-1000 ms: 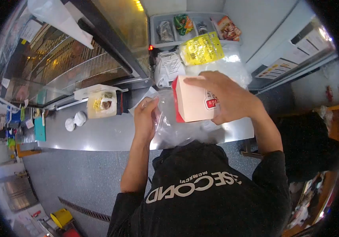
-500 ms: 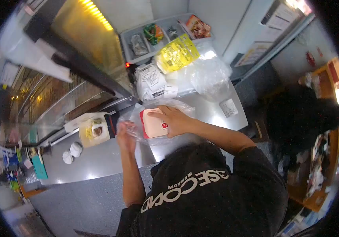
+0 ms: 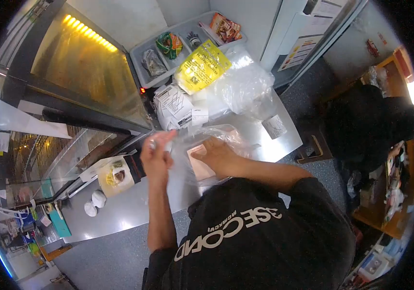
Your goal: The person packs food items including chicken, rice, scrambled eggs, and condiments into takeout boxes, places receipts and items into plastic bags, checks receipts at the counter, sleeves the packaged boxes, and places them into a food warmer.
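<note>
A pale takeaway box point(image 3: 200, 167) lies inside a clear plastic bag point(image 3: 231, 133) on the steel counter. My right hand point(image 3: 220, 158) grips the box, covering its upper right part. At the bag's left side is my left hand point(image 3: 156, 153), raised, with bent fingers at the thin film; its fingertips are slightly blurred. To the left stands an open carton of food point(image 3: 116, 175), holding something yellow and something brown. Two white wrapped rolls or cups point(image 3: 95, 203) sit beyond it, too small to identify surely.
Behind the bag are printed receipts point(image 3: 174, 105), a yellow packet of plastic gloves point(image 3: 203, 66) and a pile of clear bags point(image 3: 250, 84). A grey divided tray point(image 3: 144, 79) holds packets. A lit glass-fronted cabinet point(image 3: 84, 63) borders the counter point(image 3: 125, 212) on the left.
My right hand and the box have shifted right, and the box's red side and logo no longer show. My left hand has risen slightly. The view has turned a little.
</note>
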Available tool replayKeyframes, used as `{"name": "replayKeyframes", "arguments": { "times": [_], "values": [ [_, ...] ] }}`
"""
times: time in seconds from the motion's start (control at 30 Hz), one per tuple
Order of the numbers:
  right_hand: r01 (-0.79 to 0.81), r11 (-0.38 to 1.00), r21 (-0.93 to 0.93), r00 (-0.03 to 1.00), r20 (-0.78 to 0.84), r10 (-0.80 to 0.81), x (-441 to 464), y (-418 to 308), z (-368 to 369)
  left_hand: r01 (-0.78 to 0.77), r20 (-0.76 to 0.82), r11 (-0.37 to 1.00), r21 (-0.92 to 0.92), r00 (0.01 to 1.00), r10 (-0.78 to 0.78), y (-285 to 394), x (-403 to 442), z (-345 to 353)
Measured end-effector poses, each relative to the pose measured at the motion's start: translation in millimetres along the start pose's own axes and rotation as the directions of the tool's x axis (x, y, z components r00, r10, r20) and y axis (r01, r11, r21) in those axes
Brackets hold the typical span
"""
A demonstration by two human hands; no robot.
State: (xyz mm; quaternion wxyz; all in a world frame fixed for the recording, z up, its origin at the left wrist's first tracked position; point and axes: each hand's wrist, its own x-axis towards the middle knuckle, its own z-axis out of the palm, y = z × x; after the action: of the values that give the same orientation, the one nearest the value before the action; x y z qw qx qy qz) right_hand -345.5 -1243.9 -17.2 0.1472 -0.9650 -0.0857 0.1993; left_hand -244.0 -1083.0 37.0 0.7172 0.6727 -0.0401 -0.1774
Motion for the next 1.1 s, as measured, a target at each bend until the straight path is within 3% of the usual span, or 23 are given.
{"name": "replayKeyframes", "arguments": {
  "times": [0.1, 0.13, 0.2, 0.23, 0.33, 0.37, 0.47, 0.57, 0.6, 0.63, 0.67, 0.7, 0.73, 0.77, 0.8, 0.83, 0.87, 0.9, 0.93, 0.97, 1.0, 1.07, 1.1],
  "values": [
    [-0.103, 0.993, 0.056, 0.994, -0.042, 0.105, -3, -1, -6, -0.077, 0.268, 0.984, -0.160, 0.956, 0.119, 56, -56, 14],
    [-0.130, 0.986, 0.103, 0.989, -0.064, 0.137, -6, 1, -6, -0.019, 0.217, 0.986, -0.163, 0.975, 0.054, 49, -53, 16],
    [-0.079, 0.995, 0.067, 0.994, 0.076, 0.074, -3, 9, -10, 0.087, 0.104, 0.981, -0.175, 0.992, -0.069, 37, -44, 21],
    [-0.052, 0.997, 0.056, 0.990, 0.134, 0.044, 4, 13, -12, 0.023, 0.104, 0.994, -0.105, 0.995, -0.012, 44, -54, 17],
    [-0.170, 0.954, 0.248, 0.984, 0.000, 0.176, -5, 14, 7, -0.085, 0.091, 0.970, -0.227, 0.990, 0.108, 81, -79, 33],
    [-0.087, 0.953, 0.289, 0.990, -0.079, 0.114, -4, 18, 17, -0.013, 0.135, 0.966, -0.257, 0.990, 0.049, 63, -58, 25],
    [-0.036, 0.965, 0.261, 0.965, -0.243, 0.101, -3, 21, 56, -0.191, 0.161, 0.941, -0.281, 0.957, 0.243, 74, -57, 10],
    [-0.101, 0.991, 0.084, 0.970, -0.214, 0.117, -26, 28, 38, -0.147, 0.124, 0.941, -0.306, 0.973, 0.193, 76, -36, 12],
    [-0.111, 0.992, 0.059, 0.992, 0.067, 0.107, -38, 32, -4, -0.136, 0.113, 0.939, -0.317, 0.977, 0.180, 74, -31, 8],
    [-0.113, 0.993, 0.031, 0.934, 0.345, 0.096, -61, 35, -62, -0.117, 0.105, 0.948, -0.296, 0.982, 0.154, 70, -28, 4],
    [0.096, 0.986, 0.139, 0.942, 0.308, -0.135, -86, 38, -111, -0.117, 0.112, 0.950, -0.291, 0.981, 0.156, 65, -27, 1],
    [0.256, 0.827, 0.500, 0.914, 0.154, -0.376, -101, 52, -128, -0.118, 0.122, 0.951, -0.287, 0.980, 0.159, 60, -27, -1],
    [0.262, 0.682, 0.683, 0.933, 0.002, -0.361, -116, 57, -150, -0.121, 0.133, 0.951, -0.284, 0.977, 0.164, 58, -27, -1],
    [0.285, 0.495, 0.821, 0.941, -0.143, -0.305, -130, 64, -166, -0.096, 0.135, 0.953, -0.289, 0.981, 0.140, 57, -28, 0],
    [0.009, 0.570, 0.822, 0.985, -0.105, 0.135, -142, 77, -169, -0.072, 0.135, 0.953, -0.294, 0.984, 0.115, 56, -29, 3],
    [-0.024, 0.626, 0.779, 0.880, -0.281, 0.383, -135, 115, -141, -0.052, 0.131, 0.952, -0.301, 0.987, 0.096, 56, -31, 5],
    [-0.398, 0.638, 0.659, 0.689, -0.245, 0.682, -130, 130, -114, -0.041, 0.161, 0.951, -0.308, 0.982, 0.095, 55, -31, 5],
    [-0.718, 0.486, 0.498, 0.395, -0.284, 0.874, -122, 148, -81, -0.036, 0.184, 0.947, -0.318, 0.978, 0.099, 52, -32, 4],
    [-0.821, 0.426, 0.380, 0.319, -0.314, 0.894, -115, 198, 2, -0.034, 0.201, 0.943, -0.330, 0.974, 0.106, 50, -34, 2],
    [-0.776, 0.406, 0.482, 0.369, -0.175, 0.913, -111, 215, 49, -0.025, 0.190, 0.941, -0.338, 0.977, 0.095, 47, -33, 1],
    [-0.618, 0.586, 0.524, 0.396, -0.437, 0.808, -107, 240, 124, -0.024, 0.182, 0.944, -0.328, 0.979, 0.088, 44, -33, 0],
    [-0.627, 0.585, 0.514, 0.539, -0.257, 0.802, -93, 205, 115, -0.023, 0.171, 0.954, -0.299, 0.982, 0.078, 42, -33, -2],
    [-0.435, 0.595, 0.676, 0.514, -0.357, 0.780, -82, 179, 80, -0.012, 0.170, 0.949, -0.314, 0.983, 0.069, 44, -33, -3]
  ]
}}
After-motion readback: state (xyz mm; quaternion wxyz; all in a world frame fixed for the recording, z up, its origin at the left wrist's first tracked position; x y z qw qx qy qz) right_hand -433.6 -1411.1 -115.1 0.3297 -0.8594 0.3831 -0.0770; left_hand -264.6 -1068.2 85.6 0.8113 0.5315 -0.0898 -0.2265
